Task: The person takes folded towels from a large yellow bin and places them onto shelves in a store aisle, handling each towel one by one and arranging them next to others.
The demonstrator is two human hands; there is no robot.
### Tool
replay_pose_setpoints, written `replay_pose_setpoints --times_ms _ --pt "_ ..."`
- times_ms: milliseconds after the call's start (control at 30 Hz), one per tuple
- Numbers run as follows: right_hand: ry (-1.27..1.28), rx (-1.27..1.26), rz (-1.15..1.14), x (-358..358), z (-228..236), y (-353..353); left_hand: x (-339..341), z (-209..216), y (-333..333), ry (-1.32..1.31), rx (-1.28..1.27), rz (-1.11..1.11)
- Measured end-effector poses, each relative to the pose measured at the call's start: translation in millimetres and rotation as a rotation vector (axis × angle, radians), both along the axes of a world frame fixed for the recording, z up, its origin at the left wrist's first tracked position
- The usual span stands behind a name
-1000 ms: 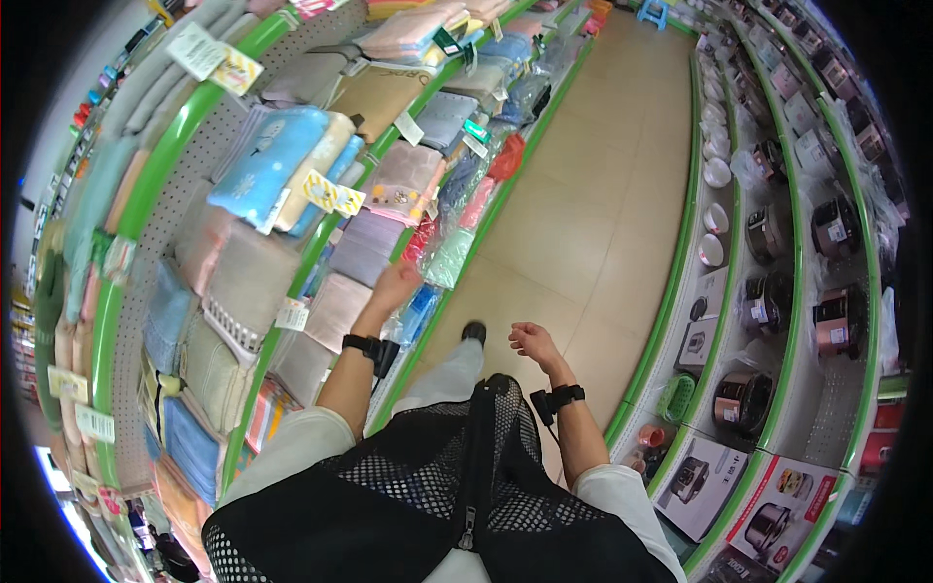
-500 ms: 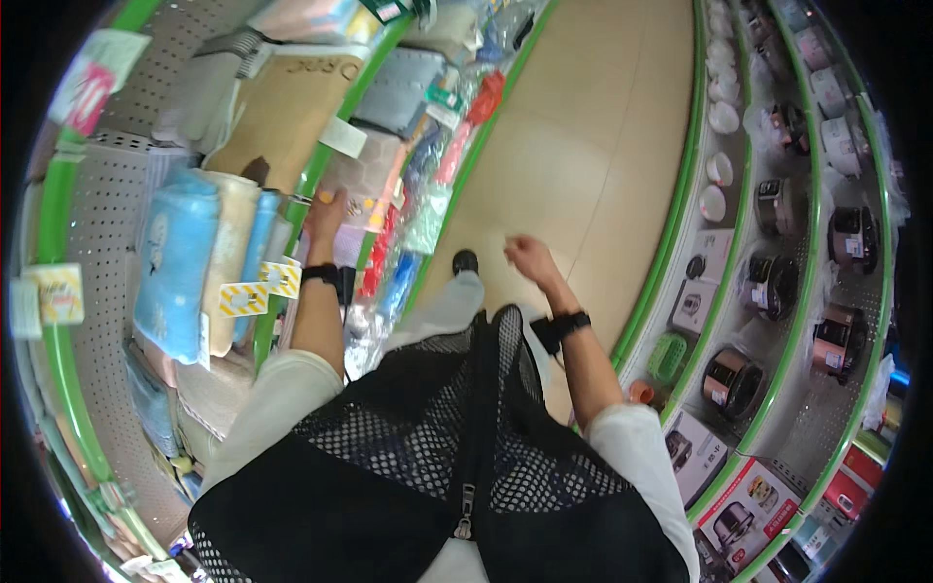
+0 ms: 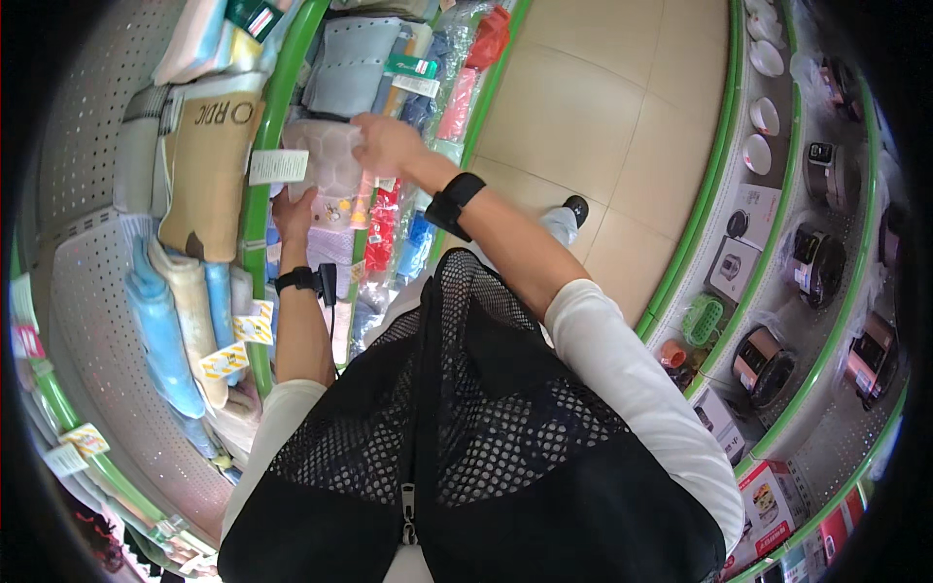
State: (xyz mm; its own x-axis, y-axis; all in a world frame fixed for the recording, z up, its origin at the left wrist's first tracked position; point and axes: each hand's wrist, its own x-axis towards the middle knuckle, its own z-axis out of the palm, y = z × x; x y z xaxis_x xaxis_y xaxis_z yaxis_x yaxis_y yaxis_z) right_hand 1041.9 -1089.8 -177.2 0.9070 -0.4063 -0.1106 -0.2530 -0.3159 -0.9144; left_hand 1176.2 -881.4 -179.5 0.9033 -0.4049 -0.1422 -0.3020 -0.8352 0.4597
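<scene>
A pale pinkish-brown folded towel [image 3: 328, 160] with a hexagon pattern lies on the shelf to the left, in a stack. My right hand [image 3: 389, 148] reaches across me, its fingers curled at the towel's far right edge. At the near left side of the same towel is my left hand [image 3: 293, 212], its thumb raised against the cloth. A white price tag [image 3: 279, 167] on the shelf edge partly covers the fingers of that hand. Just beyond, a grey-blue folded towel [image 3: 352, 66] lies behind my right fingers.
On the upper left shelf are a tan towel [image 3: 209, 175] and a rolled blue towel [image 3: 160, 330]. Red plastic-wrapped packs [image 3: 382, 222] lie along the aisle side. A tiled floor [image 3: 554, 107] runs between the shelves. Bowls [image 3: 756, 154] and rice cookers [image 3: 763, 364] fill the right shelves.
My right hand has swung from above the aisle left to the towel. My left hand remains beside it. The view has shifted, and a foot now shows further right.
</scene>
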Motion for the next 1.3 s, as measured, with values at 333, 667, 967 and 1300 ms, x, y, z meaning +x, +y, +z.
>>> replay_pose_setpoints --times_ms 333,667,967,1300 --pt "0.015 -0.248 -0.04 14 -13 0 18 11 -29 0.139 0.056 0.041" --pt "0.079 -0.381 -0.035 35 -23 6 61 -38 18 -0.119 -0.062 -0.063" --pt "0.151 -0.205 -0.17 54 -21 7 66 -52 16 -0.567 0.506 -0.409" --pt "0.385 0.089 -0.124 73 4 16 4 1 8 -0.176 0.271 0.123"
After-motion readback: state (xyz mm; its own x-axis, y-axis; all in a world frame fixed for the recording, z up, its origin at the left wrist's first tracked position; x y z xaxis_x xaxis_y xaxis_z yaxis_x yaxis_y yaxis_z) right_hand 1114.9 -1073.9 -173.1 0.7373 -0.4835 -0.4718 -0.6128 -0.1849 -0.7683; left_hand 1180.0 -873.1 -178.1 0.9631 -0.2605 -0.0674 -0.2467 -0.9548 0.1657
